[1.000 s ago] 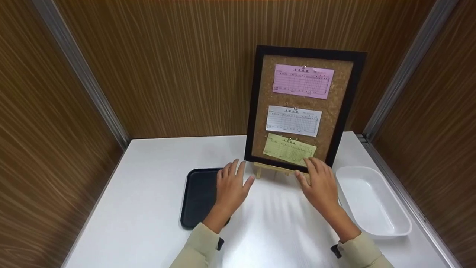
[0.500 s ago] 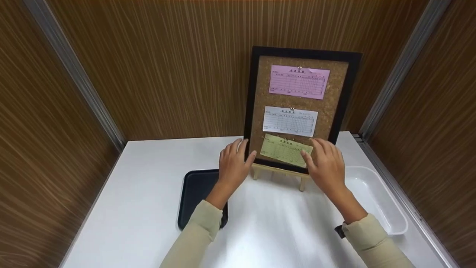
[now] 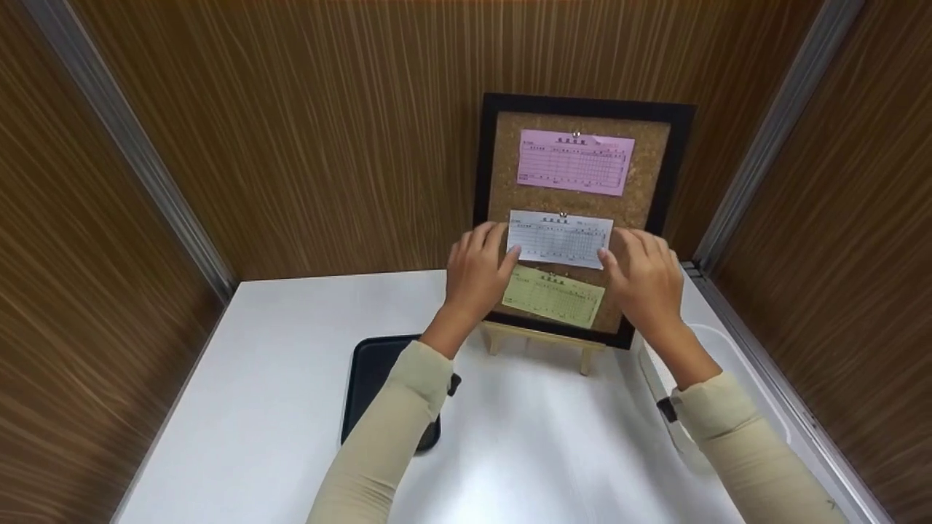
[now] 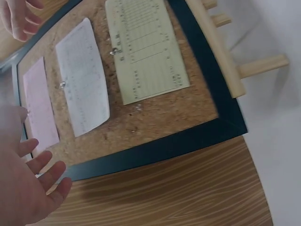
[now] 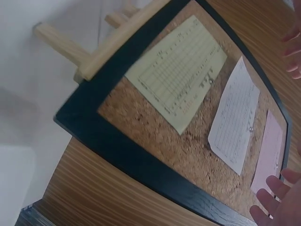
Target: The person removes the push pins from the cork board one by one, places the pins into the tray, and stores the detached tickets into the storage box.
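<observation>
A black-framed corkboard [image 3: 568, 201] stands upright on a small wooden easel [image 3: 542, 335]. Pinned down its face are a pink slip [image 3: 574, 164], a white slip [image 3: 559, 240] and a yellow slip [image 3: 553, 297], each printed with a form. The yellow one hangs tilted. My left hand [image 3: 475, 275] is at the board's left side, fingers spread and thumb overlapping the white slip's lower left edge in the head view. Opposite it, my right hand [image 3: 648, 285] has its thumb by the white slip's right edge. Both wrist views show extended fingers with nothing between them; clear pushpins [image 4: 114, 51] hold the slips.
On the white table [image 3: 291, 342], a black tray [image 3: 368, 375] lies to the left, partly under my left sleeve. A white plastic basin [image 3: 659, 382] is at the right, partly behind my right forearm. Wood-grain panels [image 3: 328, 145] enclose the back and sides.
Both hands have risen from the board's lower edge, past the yellow slip, to the white slip's height. The head view has shifted slightly; the slips stay pinned.
</observation>
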Motion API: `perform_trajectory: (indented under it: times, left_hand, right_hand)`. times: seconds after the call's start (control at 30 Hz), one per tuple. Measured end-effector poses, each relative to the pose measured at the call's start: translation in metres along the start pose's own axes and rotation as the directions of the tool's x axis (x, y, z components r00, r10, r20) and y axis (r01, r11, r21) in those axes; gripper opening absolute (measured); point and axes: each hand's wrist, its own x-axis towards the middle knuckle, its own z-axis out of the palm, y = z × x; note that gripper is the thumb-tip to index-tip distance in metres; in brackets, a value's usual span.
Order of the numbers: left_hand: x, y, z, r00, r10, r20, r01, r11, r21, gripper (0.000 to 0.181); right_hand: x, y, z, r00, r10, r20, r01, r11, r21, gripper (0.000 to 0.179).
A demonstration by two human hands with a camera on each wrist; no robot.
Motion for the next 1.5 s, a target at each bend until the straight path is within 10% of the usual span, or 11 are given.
perform_trajectory:
  times: [0.67,1.5]
  left_hand:
    - [0.091,0.037,0.006,0.991,0.038,-0.13,-0.04,0.999,-0.015,0.035]
    - [0.151,0.067,0.022,0.988,-0.069,-0.14,0.07,0.998,-0.002,0.029]
  right_hand:
    - [0.079,0.017,0.002,0.992,0.12,-0.045,-0.119,0.992,0.029,0.036]
    - [0.132,0.002,0.02,0.977,0.198,-0.082,-0.196,0.98,0.035,0.034]
